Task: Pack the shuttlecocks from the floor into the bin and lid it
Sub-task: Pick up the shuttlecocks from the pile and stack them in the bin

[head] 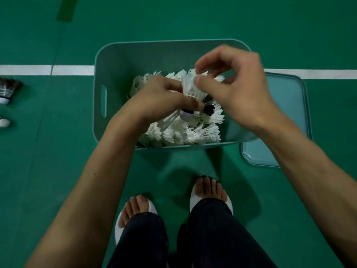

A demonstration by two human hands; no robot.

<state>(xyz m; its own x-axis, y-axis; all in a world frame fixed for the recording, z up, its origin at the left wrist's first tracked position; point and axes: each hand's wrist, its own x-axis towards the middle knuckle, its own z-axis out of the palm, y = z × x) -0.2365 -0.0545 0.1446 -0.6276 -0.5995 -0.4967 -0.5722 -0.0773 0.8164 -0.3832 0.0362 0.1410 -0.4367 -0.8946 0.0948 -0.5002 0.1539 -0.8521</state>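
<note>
A teal plastic bin (116, 60) stands on the green court floor, holding several white feather shuttlecocks (173, 132). Above its middle, both hands grip one white shuttlecock (190, 88). My left hand (160, 101) holds it near the cork end, which points down toward me. My right hand (231, 82) pinches the feather skirt between thumb and fingers. The teal lid (286, 117) lies flat on the floor, partly under the bin's right side. At the far left edge a dark-feathered shuttlecock (7, 89) lies on the floor, with another white cork (3, 122) below it.
A white court line (46, 70) runs across the floor behind the bin. My two feet in white sandals (210, 196) stand just in front of the bin. Open green floor lies all around.
</note>
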